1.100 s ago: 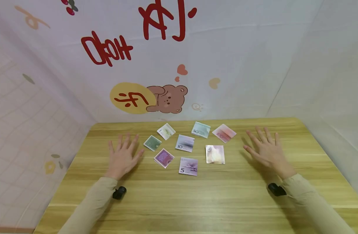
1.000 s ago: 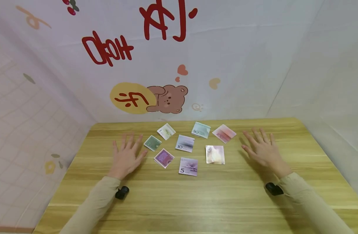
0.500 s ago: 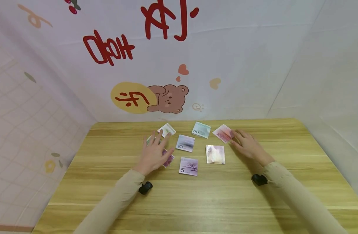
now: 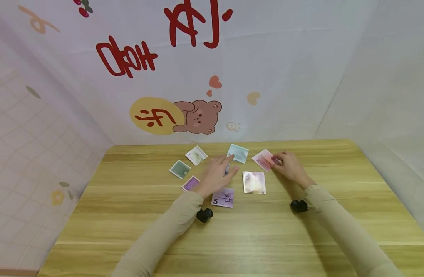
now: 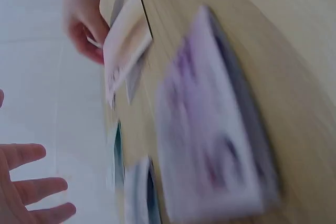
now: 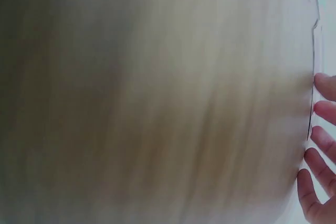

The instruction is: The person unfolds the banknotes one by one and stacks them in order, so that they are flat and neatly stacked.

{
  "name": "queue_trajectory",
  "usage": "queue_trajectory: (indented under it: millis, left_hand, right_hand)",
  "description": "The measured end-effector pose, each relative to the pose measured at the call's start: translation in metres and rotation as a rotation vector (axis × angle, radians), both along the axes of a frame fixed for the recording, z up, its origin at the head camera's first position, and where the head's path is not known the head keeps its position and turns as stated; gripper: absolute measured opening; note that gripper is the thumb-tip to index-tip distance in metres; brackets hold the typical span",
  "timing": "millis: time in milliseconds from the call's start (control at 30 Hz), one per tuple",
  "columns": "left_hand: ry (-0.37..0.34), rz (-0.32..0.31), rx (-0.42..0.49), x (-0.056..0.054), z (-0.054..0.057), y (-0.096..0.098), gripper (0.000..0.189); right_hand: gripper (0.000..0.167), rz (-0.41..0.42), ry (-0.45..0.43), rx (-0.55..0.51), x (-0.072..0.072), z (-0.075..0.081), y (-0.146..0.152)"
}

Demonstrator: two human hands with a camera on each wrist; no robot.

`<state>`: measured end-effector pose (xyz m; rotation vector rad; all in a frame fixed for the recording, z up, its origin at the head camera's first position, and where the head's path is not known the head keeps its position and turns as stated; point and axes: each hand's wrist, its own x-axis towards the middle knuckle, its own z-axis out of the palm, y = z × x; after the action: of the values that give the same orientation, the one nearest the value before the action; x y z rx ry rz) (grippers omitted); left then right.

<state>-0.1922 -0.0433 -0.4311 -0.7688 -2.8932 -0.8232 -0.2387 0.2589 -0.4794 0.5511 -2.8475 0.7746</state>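
Note:
My right hand (image 4: 290, 168) pinches the right corner of a folded red banknote (image 4: 262, 158) marked 100, at the back right of the table. My left hand (image 4: 215, 175), fingers spread, hangs over a blue folded banknote marked 10 (image 4: 227, 169) and covers most of it. Its fingertips overlap the lower edge of the teal 50 banknote (image 4: 240, 150). Below the left wrist lies the purple 5 banknote (image 4: 218, 201), large and blurred in the left wrist view. A shiny pale banknote (image 4: 254, 182) lies between the hands. Fingers (image 6: 321, 166) of my right hand show at the right wrist view's edge.
Left of the left hand lie a small green banknote (image 4: 180, 169), a pale banknote marked 1 (image 4: 196, 155) and a purple banknote (image 4: 189, 184), partly hidden by the hand. The wooden table (image 4: 260, 238) meets a white printed cloth (image 4: 284, 96) at the back.
My left hand has swept right, from the table's left side across the small notes to the blue 10 banknote. My right hand has come in leftward and taken hold of the red 100 banknote.

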Motion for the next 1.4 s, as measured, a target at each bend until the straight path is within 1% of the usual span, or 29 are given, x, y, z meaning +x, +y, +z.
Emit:
queue_trajectory:
  millis: [100, 167, 267, 367, 433, 567, 767, 933, 1000, 1100, 1167, 1233, 1300, 1400]
  left_hand:
    - [-0.048, -0.026, 0.035, -0.004, 0.000, 0.019, 0.053]
    - [-0.103, -0.023, 0.068, -0.008, 0.000, 0.030, 0.053]
    - [-0.206, -0.015, 0.132, -0.015, -0.002, 0.047, 0.052]
    - [-0.266, -0.001, 0.182, -0.022, -0.005, 0.063, 0.051]
    - [-0.288, 0.016, 0.193, -0.028, -0.008, 0.073, 0.050]
    - [-0.303, 0.060, 0.201, -0.037, -0.014, 0.091, 0.050]
    - [-0.351, 0.096, 0.244, -0.040, -0.016, 0.109, 0.047]
    - [-0.383, 0.127, 0.260, -0.043, -0.018, 0.117, 0.043]
    - [-0.414, 0.138, 0.303, -0.044, -0.019, 0.118, 0.042]
    - [-0.478, 0.151, 0.396, -0.047, -0.019, 0.116, 0.042]
    - [-0.501, 0.157, 0.448, -0.048, -0.020, 0.115, 0.040]
    - [-0.515, 0.148, 0.491, -0.050, -0.021, 0.115, 0.037]
    - [-0.549, 0.137, 0.572, -0.050, -0.022, 0.117, 0.038]
    - [-0.603, 0.137, 0.698, -0.049, -0.027, 0.122, 0.036]
  right_hand:
    - [0.024, -0.008, -0.016, -0.045, 0.000, 0.000, 0.000]
    - [0.024, -0.010, -0.025, -0.066, 0.000, 0.001, 0.001]
    - [0.026, -0.015, -0.045, -0.085, 0.001, 0.001, 0.003]
    - [0.028, -0.012, -0.066, -0.097, 0.002, 0.000, 0.005]
    - [0.029, -0.010, -0.075, -0.105, 0.002, 0.000, 0.006]
    - [0.029, 0.010, -0.084, -0.123, 0.002, -0.002, 0.009]
    - [0.028, 0.025, -0.098, -0.136, 0.004, -0.003, 0.011]
    - [0.028, 0.031, -0.089, -0.153, 0.003, -0.001, 0.012]
    - [0.028, 0.034, -0.089, -0.165, 0.002, 0.000, 0.011]
    - [0.027, 0.039, -0.087, -0.177, 0.002, 0.000, 0.010]
    - [0.027, 0.044, -0.083, -0.179, 0.004, -0.001, 0.010]
    - [0.027, 0.047, -0.074, -0.181, 0.005, -0.004, 0.010]
    - [0.027, 0.046, -0.075, -0.184, 0.008, -0.005, 0.011]
    - [0.028, 0.043, -0.081, -0.189, 0.011, -0.008, 0.011]
